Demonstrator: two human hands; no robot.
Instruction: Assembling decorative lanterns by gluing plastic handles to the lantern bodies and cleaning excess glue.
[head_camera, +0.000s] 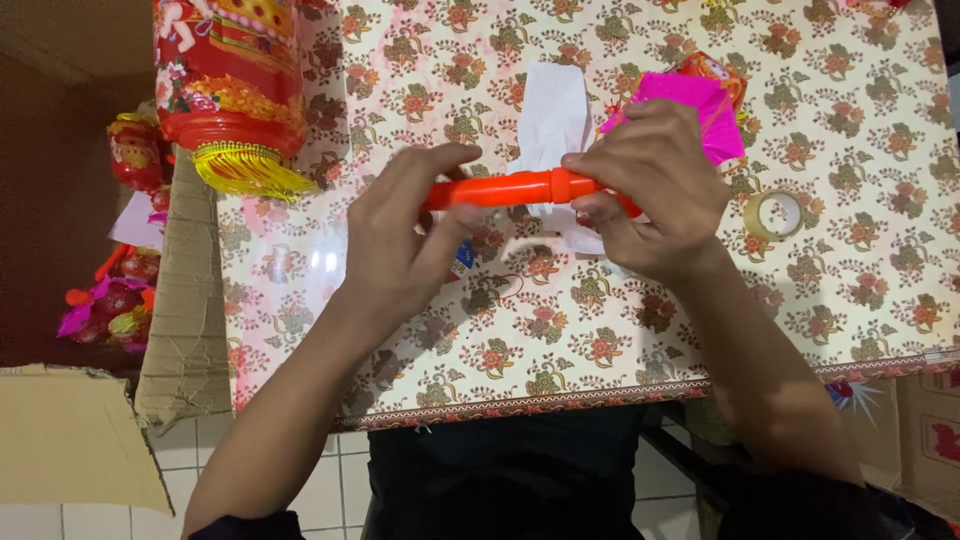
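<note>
Both my hands hold an orange plastic tube (520, 187) level above a table with a floral cloth (850, 150). My left hand (400, 240) pinches the tube's left end between thumb and fingers. At the right end, my right hand (655, 185) wraps around the tube. A white sheet of paper (552, 120) lies under the tube. A folded pink paper piece (700, 110) with a red and gold printed part sits just behind my right hand.
A red lantern with a yellow fringe (235, 90) stands at the table's far left. A roll of clear tape (777, 213) lies right of my right hand. Cardboard (185, 330) hangs off the left edge; more small lanterns (125, 230) lie further left.
</note>
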